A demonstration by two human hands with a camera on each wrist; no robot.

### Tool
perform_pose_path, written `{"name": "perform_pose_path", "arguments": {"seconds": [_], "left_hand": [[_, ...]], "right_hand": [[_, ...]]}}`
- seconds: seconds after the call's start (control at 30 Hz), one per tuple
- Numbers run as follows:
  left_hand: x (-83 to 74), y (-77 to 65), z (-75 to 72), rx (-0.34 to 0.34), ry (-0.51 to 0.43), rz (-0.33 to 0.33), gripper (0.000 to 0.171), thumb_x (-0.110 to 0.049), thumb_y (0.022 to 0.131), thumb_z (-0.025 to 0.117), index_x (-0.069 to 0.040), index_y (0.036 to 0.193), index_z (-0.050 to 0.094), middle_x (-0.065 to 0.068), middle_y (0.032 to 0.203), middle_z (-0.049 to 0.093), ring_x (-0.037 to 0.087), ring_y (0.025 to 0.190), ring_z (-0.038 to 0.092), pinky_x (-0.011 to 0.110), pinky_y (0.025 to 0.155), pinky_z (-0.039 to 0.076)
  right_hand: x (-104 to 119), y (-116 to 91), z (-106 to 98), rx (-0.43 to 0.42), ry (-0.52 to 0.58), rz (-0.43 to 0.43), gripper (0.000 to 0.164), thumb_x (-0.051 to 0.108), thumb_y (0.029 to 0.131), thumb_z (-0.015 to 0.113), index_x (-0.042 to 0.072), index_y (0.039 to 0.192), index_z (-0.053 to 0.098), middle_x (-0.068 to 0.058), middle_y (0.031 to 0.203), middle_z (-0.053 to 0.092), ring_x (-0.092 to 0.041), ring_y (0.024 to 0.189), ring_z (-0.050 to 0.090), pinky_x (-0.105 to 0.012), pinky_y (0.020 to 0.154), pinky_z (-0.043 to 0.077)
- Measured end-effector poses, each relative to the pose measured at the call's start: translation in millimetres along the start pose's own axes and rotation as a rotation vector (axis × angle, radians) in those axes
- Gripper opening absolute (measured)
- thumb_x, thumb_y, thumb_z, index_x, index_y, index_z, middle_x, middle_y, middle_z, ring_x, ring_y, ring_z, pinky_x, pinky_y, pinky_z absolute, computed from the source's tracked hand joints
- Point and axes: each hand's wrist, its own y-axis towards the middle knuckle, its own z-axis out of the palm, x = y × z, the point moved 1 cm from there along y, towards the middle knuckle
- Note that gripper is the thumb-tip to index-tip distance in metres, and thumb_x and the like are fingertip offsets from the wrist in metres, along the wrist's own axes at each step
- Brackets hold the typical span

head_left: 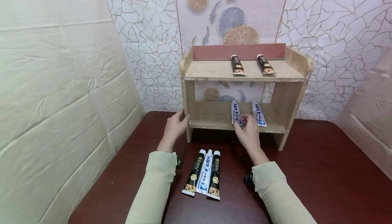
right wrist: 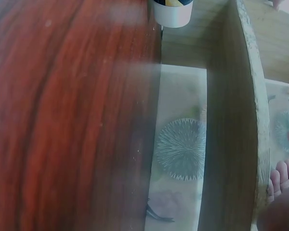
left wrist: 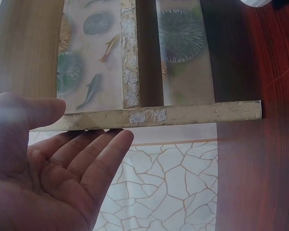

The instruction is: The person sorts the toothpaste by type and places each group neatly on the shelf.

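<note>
Where a crackle-patterned backdrop rises at the rear, a dark red table spreads before it, bearing a two-tier wooden shelf. The left hand, its fingers loosely extended, rests against the shelf's left side panel. The right hand reaches to the lower tier, thumb and fingers pinching the bottom end of a white tube that lies there; the left hand is well apart from it. On the table between the two forearms, nearer the wearer than the hands, lie a white table tube and two black tubes, one on either side. Just right of the right hand's fingers, a second white tube lies on the lower tier. Above both hands, two small-looking black-and-orange tubes lie side by side, apart, on the upper tier.
</note>
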Motion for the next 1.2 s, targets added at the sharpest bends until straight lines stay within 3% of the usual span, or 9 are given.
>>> {"name": "perform_pose_path", "arguments": {"seconds": [0.2, 0.47, 0.67, 0.9, 1.0, 1.2], "left_hand": [[0.0, 0.0, 1.2, 0.002, -0.003, -0.016, 0.058, -0.043, 0.102, 0.053, -0.011, 0.150, 0.049, 0.013, 0.142, 0.058, 0.032, 0.131, 0.053, 0.049, 0.106, 0.044], [-2.3, -1.6, 2.0, 0.017, -0.009, -0.015, 0.057, -0.041, 0.102, 0.054, -0.010, 0.150, 0.048, 0.014, 0.143, 0.057, 0.031, 0.131, 0.054, 0.049, 0.105, 0.045], [-2.1, -1.5, 0.8, 0.007, -0.007, -0.016, 0.058, -0.042, 0.102, 0.054, -0.010, 0.150, 0.049, 0.015, 0.142, 0.058, 0.032, 0.131, 0.054, 0.049, 0.105, 0.045], [-0.5, -1.5, 0.0, 0.005, 0.006, -0.013, 0.058, -0.043, 0.102, 0.053, -0.010, 0.150, 0.049, 0.015, 0.142, 0.058, 0.032, 0.131, 0.054, 0.049, 0.105, 0.045], [-0.5, -1.6, 0.1, 0.002, 0.006, -0.011, 0.058, -0.043, 0.102, 0.053, -0.010, 0.149, 0.050, 0.015, 0.141, 0.058, 0.032, 0.131, 0.054, 0.049, 0.105, 0.045], [-1.2, -1.2, 0.4, 0.003, 0.007, -0.008, 0.058, -0.043, 0.103, 0.053, -0.009, 0.149, 0.050, 0.016, 0.141, 0.058, 0.032, 0.130, 0.054, 0.049, 0.105, 0.045]], "right_hand": [[2, -1, -3, 0.018, -0.005, -0.008, 0.030, 0.013, 0.089, 0.070, -0.005, 0.111, 0.062, -0.015, 0.098, 0.060, -0.027, 0.087, 0.056, -0.035, 0.078, 0.044], [4, -7, -12, 0.012, -0.004, -0.112, 0.024, 0.012, 0.089, 0.072, -0.004, 0.106, 0.065, -0.014, 0.092, 0.062, -0.026, 0.082, 0.058, -0.030, 0.071, 0.045], [9, -11, -24, 0.108, -0.015, -0.181, 0.016, 0.012, 0.090, 0.072, 0.003, 0.102, 0.067, -0.005, 0.089, 0.063, -0.018, 0.079, 0.059, -0.020, 0.066, 0.047], [9, -16, -28, 0.256, 0.006, -0.254, 0.008, 0.009, 0.090, 0.074, 0.017, 0.093, 0.072, 0.007, 0.086, 0.069, -0.010, 0.077, 0.063, -0.029, 0.067, 0.052], [9, -17, -27, 0.294, 0.026, -0.278, 0.005, 0.012, 0.092, 0.074, 0.016, 0.091, 0.073, 0.009, 0.086, 0.071, -0.009, 0.080, 0.063, -0.029, 0.072, 0.052], [11, -17, -27, 0.316, 0.047, -0.276, 0.005, 0.014, 0.094, 0.072, 0.015, 0.090, 0.073, 0.008, 0.085, 0.070, -0.011, 0.081, 0.063, -0.042, 0.074, 0.054]]}}
